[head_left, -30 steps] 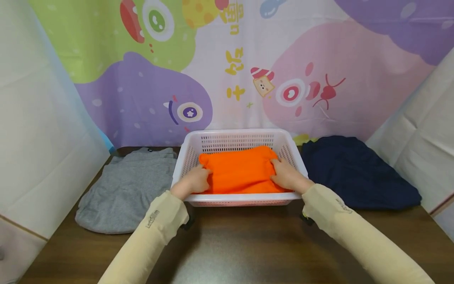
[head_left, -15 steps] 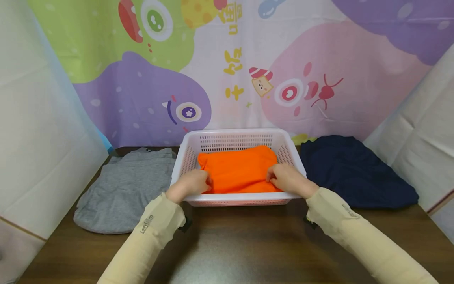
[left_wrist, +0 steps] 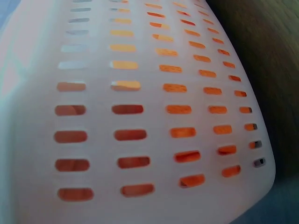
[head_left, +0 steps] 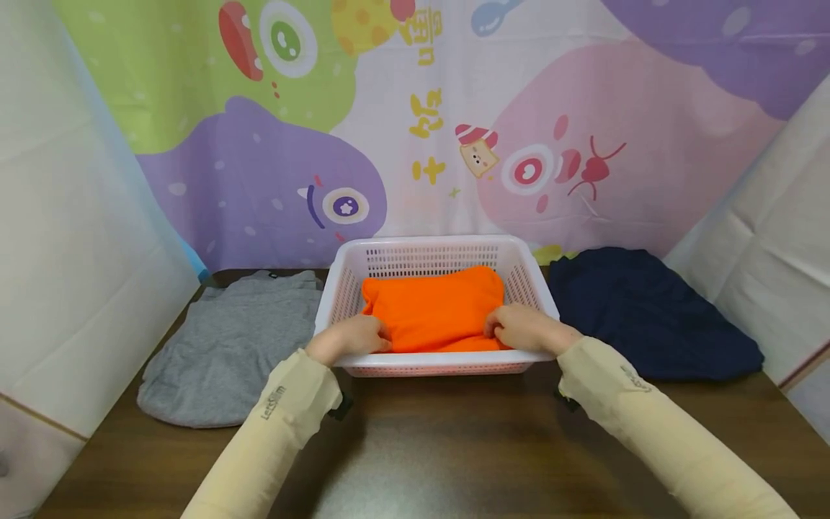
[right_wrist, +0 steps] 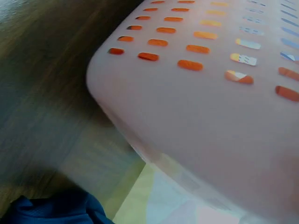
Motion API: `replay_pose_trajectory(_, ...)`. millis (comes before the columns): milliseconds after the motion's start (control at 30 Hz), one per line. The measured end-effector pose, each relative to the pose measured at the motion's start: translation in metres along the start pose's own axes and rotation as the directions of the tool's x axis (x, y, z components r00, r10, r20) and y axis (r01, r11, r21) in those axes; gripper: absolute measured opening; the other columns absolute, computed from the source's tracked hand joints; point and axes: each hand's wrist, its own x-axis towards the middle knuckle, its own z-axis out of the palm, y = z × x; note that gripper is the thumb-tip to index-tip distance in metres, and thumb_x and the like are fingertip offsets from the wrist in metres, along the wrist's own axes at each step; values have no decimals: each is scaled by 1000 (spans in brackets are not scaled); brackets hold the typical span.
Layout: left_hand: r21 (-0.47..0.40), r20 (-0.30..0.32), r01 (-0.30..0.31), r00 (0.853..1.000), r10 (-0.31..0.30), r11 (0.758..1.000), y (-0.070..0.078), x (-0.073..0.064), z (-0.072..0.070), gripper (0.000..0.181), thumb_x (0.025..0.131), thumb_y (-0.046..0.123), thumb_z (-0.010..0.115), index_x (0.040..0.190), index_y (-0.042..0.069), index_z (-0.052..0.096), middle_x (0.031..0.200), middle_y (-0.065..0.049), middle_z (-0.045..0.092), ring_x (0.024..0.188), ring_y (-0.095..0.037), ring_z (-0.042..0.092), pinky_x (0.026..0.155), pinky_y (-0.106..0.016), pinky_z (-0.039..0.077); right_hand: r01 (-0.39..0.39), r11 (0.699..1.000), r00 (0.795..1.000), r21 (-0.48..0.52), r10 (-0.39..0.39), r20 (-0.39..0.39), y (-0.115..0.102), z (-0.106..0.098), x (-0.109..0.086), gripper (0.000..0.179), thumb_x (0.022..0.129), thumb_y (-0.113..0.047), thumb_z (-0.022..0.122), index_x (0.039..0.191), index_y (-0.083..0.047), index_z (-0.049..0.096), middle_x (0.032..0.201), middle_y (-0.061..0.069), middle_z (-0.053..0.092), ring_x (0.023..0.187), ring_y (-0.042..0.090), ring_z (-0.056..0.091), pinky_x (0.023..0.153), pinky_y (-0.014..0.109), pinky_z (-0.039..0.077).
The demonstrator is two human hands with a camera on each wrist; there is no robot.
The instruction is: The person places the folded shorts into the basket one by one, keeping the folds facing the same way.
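A folded orange cloth (head_left: 431, 306) lies in a white plastic basket (head_left: 428, 364) with slotted walls. Over the basket's near left corner reaches my left hand (head_left: 353, 337), its bent fingers at the cloth's near left edge. My right hand (head_left: 525, 328) comes over the near right corner, and its curled fingers grip the cloth's right edge. The sides of the basket hide some of the fingertips. In the left wrist view the basket wall (left_wrist: 100, 98) fills most of the picture, with orange showing through the slots. The right wrist view shows another basket wall (right_wrist: 163, 98) from outside.
A folded grey garment (head_left: 233, 353) lies left of the basket on the brown wooden table (head_left: 447, 447). A dark navy garment (head_left: 648, 317) lies to the right. Behind hangs a cartoon-printed curtain (head_left: 415, 202), with pale cloth panels (head_left: 71, 202) at both sides.
Both hands have slid along the orange cloth toward its near corners. The cloth's right edge has shifted slightly inward. The basket and side garments stay put.
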Motion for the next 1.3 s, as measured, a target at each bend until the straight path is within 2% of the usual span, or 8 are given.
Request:
replay_pose_trajectory(133, -13, -83, 23, 996, -24, 1000, 0, -1, 0, 22, 89, 18, 53, 95, 5, 69, 93, -8, 67, 84, -21, 59, 84, -37, 44, 21, 1000, 998, 2, -21, -65, 2, 1, -2, 22, 86, -4, 47, 95, -8, 67, 94, 5, 66, 87, 22, 58, 87, 41, 44)
replay_pose_trajectory(233, -32, -163, 52, 985, -56, 998, 4, -3, 0, 23, 89, 19, 53, 96, 3, 68, 94, -9, 67, 84, -23, 59, 82, -38, 46, 39, 999, 993, 11, -37, -114, 1, 1, -5, 22, 86, -5, 48, 97, -8, 67, 96, 5, 66, 89, 22, 58, 88, 40, 44)
replay_pose_trajectory(433, -91, -338, 75, 936, -102, 993, 16, -10, -3, 21, 88, 20, 54, 97, 6, 67, 89, -7, 66, 75, -20, 57, 76, -36, 47, 33, 999, 976, 34, -25, -216, -2, -4, -14, 22, 88, -9, 50, 100, -6, 67, 100, 6, 66, 95, 23, 59, 90, 41, 44)
replay_pose_trajectory(600, -132, -405, 75, 906, -123, 988, 26, -14, -3, 20, 88, 21, 55, 97, 8, 67, 85, -5, 66, 69, -18, 55, 71, -34, 48, 0, 999, 956, 41, 12, -292, -2, -8, -22, 20, 89, -12, 51, 100, -10, 67, 101, 5, 66, 87, 18, 58, 84, 39, 47)
replay_pose_trajectory(733, -146, -454, 52, 883, -114, 988, 34, -15, -2, 17, 88, 21, 56, 94, 10, 67, 82, -3, 65, 66, -17, 53, 69, -33, 47, -11, 998, 933, 54, 30, -357, 0, -10, -30, 17, 89, -14, 52, 96, -13, 68, 95, 2, 67, 74, 14, 54, 73, 34, 47)
replay_pose_trajectory(967, -179, -553, -11, 828, -91, 984, 47, -16, 5, 12, 87, 19, 56, 86, 14, 66, 80, 1, 65, 65, -15, 54, 65, -32, 47, 0, 997, 895, 83, 37, -445, 7, -10, -43, 17, 87, -11, 51, 93, -14, 67, 95, 1, 67, 75, 15, 55, 73, 35, 46)
replay_pose_trajectory(1133, -217, -578, -70, 813, -71, 974, 59, -17, 13, 9, 86, 18, 58, 85, 15, 66, 79, 3, 65, 61, -12, 53, 62, -30, 47, 13, 996, 862, 84, 32, -507, 10, -10, -53, 17, 87, -8, 51, 90, -14, 66, 92, 0, 66, 75, 15, 54, 70, 34, 45)
replay_pose_trajectory(1300, -218, -603, -153, 797, -10, 964, 72, -17, 19, 9, 86, 17, 57, 82, 15, 65, 73, 5, 61, 62, -10, 51, 62, -26, 46, 18, 998, 828, 66, 22, -560, 14, -10, -64, 17, 88, -7, 50, 89, -15, 65, 90, -2, 63, 71, 12, 51, 65, 29, 45)
